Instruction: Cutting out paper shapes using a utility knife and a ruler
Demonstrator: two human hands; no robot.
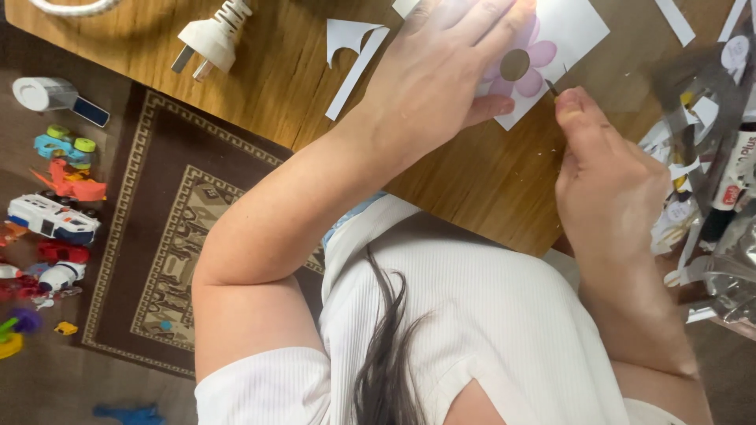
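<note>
My left hand (pixel 445 67) lies flat on a white paper sheet (pixel 571 27) printed with a pink flower (pixel 528 59) that has a brown round centre, pinning it to the wooden table (pixel 276 75). My right hand (pixel 602 169) is closed around a thin tool whose tip (pixel 553 88) touches the paper's lower edge beside the flower. The tool's body is hidden inside the fist.
White paper offcuts (pixel 350 51) and a white power plug (pixel 209 35) lie on the table to the left. At the right edge is a heap of paper scraps, clear wrapping and a marker (pixel 728 185). Toy cars (pixel 53 216) sit on the patterned rug (pixel 169 228) below.
</note>
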